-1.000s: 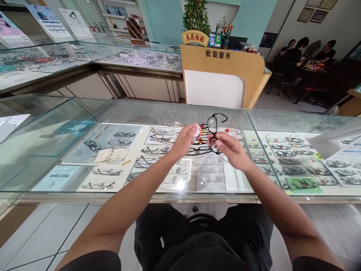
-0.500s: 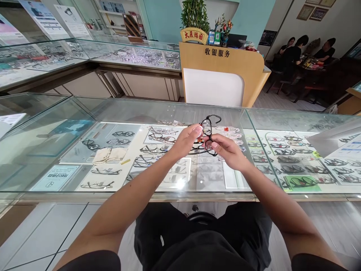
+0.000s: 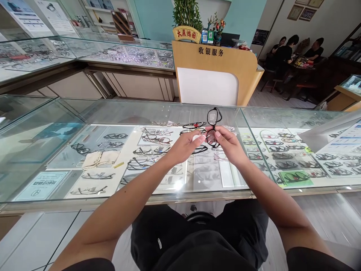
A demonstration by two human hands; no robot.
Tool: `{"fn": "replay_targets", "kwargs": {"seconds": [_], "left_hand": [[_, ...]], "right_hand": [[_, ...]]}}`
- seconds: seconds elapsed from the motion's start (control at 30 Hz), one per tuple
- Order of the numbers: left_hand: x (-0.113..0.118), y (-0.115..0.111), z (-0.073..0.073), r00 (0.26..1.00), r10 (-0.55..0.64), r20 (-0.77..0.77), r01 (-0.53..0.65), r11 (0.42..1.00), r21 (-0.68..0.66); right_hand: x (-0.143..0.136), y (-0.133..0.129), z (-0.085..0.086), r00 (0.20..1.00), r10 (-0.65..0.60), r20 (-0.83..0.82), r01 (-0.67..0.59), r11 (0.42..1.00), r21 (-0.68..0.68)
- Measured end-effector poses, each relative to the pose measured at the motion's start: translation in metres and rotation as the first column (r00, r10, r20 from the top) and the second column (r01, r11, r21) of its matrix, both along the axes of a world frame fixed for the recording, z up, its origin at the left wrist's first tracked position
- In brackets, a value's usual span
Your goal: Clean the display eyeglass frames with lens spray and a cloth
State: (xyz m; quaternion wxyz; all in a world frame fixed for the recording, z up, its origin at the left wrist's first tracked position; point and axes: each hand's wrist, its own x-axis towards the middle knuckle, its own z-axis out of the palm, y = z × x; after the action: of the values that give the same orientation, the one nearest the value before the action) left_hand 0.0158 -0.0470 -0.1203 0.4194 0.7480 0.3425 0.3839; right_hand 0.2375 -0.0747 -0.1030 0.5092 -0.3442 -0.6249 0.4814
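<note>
Near the centre of the frame, both hands meet above a glass display surface (image 3: 158,113) filled with rows of spectacle frames. The right hand (image 3: 229,146) pinches a pair of black-framed glasses (image 3: 213,124), which stand on end, one lens above the other. The left hand (image 3: 186,145) is closed around a small white object (image 3: 195,137), its fingertips touching the lower lens. Compared with a second ago, the glasses have turned more upright and the hands sit closer together. A wooden cashier desk (image 3: 220,71) stands at upper centre; people sit at upper right.
</note>
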Motion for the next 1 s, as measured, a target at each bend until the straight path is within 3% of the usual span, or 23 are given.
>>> {"fn": "replay_targets", "kwargs": {"seconds": [0.2,0.33,0.47,0.57,0.67,0.8,0.9,1.0], "left_hand": [[-0.001,-0.004,0.005,0.999,-0.014,-0.052,0.014,1.000,0.001],[-0.001,-0.005,0.010,1.000,0.005,0.021,-0.004,1.000,-0.016],[-0.012,0.007,0.017,0.978,0.115,0.172,-0.112,0.993,-0.030],[-0.034,0.028,0.023,0.897,0.272,0.350,-0.259,0.962,-0.084],[-0.068,0.052,0.028,0.793,0.445,0.416,-0.437,0.891,-0.119],[-0.121,0.080,0.027,0.661,0.666,0.346,-0.669,0.732,-0.131],[-0.160,0.096,0.014,0.559,0.799,0.223,-0.789,0.595,-0.155],[-0.192,0.105,-0.004,0.508,0.847,0.158,-0.836,0.529,-0.147]], "right_hand": [[0.000,-0.001,0.001,1.000,0.013,0.013,-0.013,1.000,0.013],[0.000,-0.001,0.001,0.999,0.020,0.025,-0.020,1.000,0.010],[0.002,0.001,-0.003,0.999,0.036,0.005,-0.035,0.999,-0.022],[0.005,0.002,-0.004,1.000,0.031,0.001,-0.031,0.999,-0.034],[0.007,0.001,-0.003,0.999,0.037,-0.025,-0.038,0.999,-0.032],[0.009,0.000,0.000,1.000,0.020,-0.006,-0.020,0.999,-0.044],[0.010,0.001,0.000,1.000,0.014,-0.003,-0.014,0.999,-0.047],[0.011,0.002,-0.002,0.996,0.049,-0.076,-0.052,0.998,-0.046]]}}
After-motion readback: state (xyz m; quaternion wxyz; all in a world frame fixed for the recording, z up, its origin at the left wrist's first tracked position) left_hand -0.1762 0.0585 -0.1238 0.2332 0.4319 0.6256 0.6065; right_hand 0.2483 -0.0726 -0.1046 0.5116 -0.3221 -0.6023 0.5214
